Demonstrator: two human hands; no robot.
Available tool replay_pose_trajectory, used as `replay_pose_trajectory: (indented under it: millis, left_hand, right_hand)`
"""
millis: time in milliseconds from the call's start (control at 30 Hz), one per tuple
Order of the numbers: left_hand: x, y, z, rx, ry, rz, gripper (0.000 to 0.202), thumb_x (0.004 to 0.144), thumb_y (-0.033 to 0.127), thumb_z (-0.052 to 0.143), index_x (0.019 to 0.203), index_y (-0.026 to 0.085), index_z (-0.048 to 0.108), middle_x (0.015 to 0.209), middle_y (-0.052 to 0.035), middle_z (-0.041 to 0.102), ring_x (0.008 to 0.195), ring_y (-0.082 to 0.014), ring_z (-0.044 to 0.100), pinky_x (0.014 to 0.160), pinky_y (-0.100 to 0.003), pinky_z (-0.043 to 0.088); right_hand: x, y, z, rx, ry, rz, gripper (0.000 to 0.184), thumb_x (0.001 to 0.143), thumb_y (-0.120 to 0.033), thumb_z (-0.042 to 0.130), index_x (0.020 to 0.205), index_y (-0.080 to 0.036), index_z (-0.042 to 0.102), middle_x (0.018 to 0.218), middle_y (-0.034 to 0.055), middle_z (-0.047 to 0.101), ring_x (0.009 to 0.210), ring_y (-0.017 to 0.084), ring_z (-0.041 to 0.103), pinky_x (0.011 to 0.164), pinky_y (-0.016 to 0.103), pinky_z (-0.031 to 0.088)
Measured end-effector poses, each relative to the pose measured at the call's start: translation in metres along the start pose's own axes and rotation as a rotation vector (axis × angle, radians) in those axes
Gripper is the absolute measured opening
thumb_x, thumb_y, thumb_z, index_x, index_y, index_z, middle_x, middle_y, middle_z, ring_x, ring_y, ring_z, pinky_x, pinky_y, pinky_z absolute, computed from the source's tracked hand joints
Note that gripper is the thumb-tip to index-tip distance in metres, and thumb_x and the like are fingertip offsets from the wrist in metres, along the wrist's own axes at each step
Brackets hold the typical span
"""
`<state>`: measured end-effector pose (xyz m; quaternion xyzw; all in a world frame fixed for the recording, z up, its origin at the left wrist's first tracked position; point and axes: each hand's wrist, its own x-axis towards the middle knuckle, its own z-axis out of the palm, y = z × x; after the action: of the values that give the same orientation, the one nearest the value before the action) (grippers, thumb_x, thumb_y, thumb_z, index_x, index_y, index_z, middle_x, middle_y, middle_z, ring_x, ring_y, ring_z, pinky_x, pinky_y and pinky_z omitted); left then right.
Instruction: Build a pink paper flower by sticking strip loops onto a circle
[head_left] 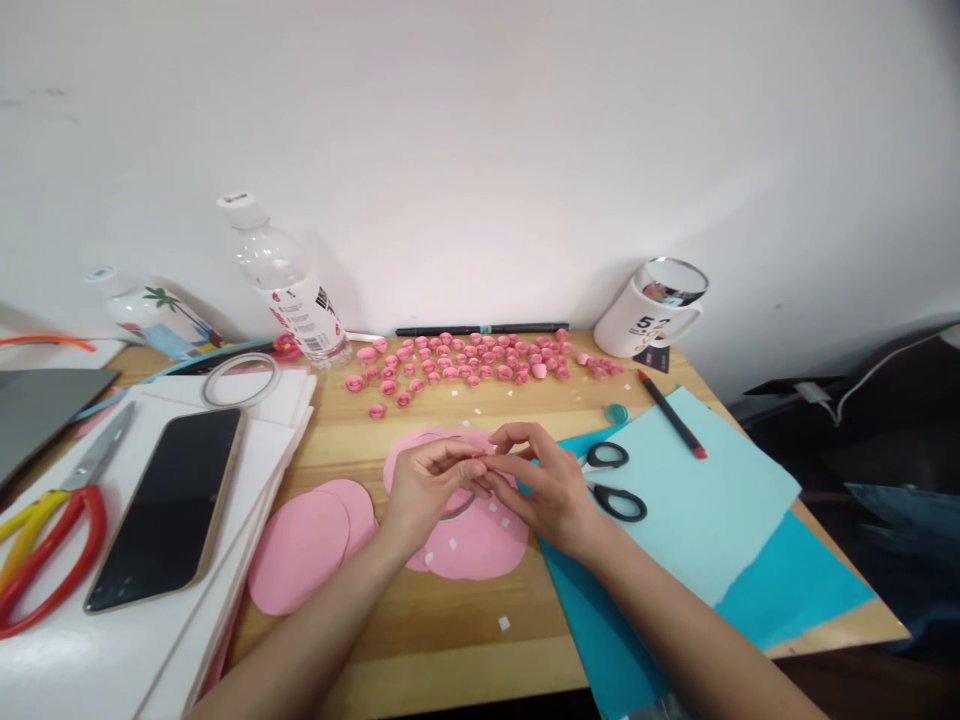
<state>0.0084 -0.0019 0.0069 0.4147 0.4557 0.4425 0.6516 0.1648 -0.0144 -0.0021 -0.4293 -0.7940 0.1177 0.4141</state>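
Note:
My left hand (427,488) and my right hand (553,490) meet fingertip to fingertip over the middle of the table. Both are closed in a pinch around a small pink paper piece, mostly hidden by the fingers. Below them lie pink paper cutouts (480,548) with small white squares scattered on top, and part of a ring shows under the fingers. More pink paper ovals (300,550) overlap beside my left forearm. Black-handled scissors (619,503) rest by my right hand on light blue paper (675,500).
Many rolled pink paper roses (450,372) spread along the back, before two black pens (480,329). A water bottle (296,290) and a white mug (637,315) stand near the wall. At left, a phone (172,510) and red-yellow scissors (82,510) lie on white paper (262,455).

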Motion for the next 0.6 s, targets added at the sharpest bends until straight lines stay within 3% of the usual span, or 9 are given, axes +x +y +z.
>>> replay_pose_trajectory:
  millis: [167, 267, 367, 600]
  left_hand:
    - [0.0, -0.001, -0.001, -0.034, 0.008, -0.006, 0.019, 0.063, 0.023, 0.073, 0.079, 0.013, 0.069, 0.075, -0.0044, 0.072, 0.068, -0.0179, 0.067, 0.065, -0.031, 0.057]
    - [0.001, -0.002, -0.001, -0.033, -0.01, -0.002, 0.022, 0.066, 0.025, 0.072, 0.083, 0.013, 0.067, 0.082, -0.0063, 0.072, 0.076, -0.0191, 0.068, 0.069, -0.03, 0.056]
    - [0.001, -0.003, -0.002, -0.018, -0.025, -0.017, 0.026, 0.065, 0.026, 0.073, 0.085, 0.012, 0.063, 0.083, -0.0072, 0.071, 0.079, -0.0202, 0.068, 0.07, -0.031, 0.055]
    - [0.002, -0.002, -0.003, -0.024, -0.059, -0.037, 0.048, 0.06, 0.023, 0.075, 0.102, 0.014, 0.052, 0.085, -0.0061, 0.07, 0.079, -0.0194, 0.067, 0.073, -0.034, 0.054]
  right_hand:
    - [0.001, -0.003, 0.0, 0.065, 0.141, -0.023, 0.022, 0.081, -0.016, 0.057, 0.099, -0.027, 0.064, 0.088, 0.0055, 0.059, 0.071, 0.014, 0.061, 0.057, 0.027, 0.054]
    - [0.001, -0.003, 0.001, 0.079, 0.193, 0.024, 0.038, 0.078, -0.018, 0.062, 0.114, -0.028, 0.056, 0.09, 0.0061, 0.061, 0.07, 0.015, 0.061, 0.059, 0.029, 0.055]
    - [0.0, -0.001, 0.003, 0.118, 0.152, 0.083, 0.05, 0.076, -0.021, 0.065, 0.123, -0.028, 0.048, 0.097, 0.0072, 0.063, 0.075, 0.017, 0.061, 0.062, 0.031, 0.056]
    - [-0.003, 0.003, 0.01, 0.125, 0.116, 0.086, 0.041, 0.079, -0.017, 0.059, 0.118, -0.028, 0.051, 0.085, 0.0032, 0.065, 0.067, 0.016, 0.06, 0.062, 0.031, 0.054]
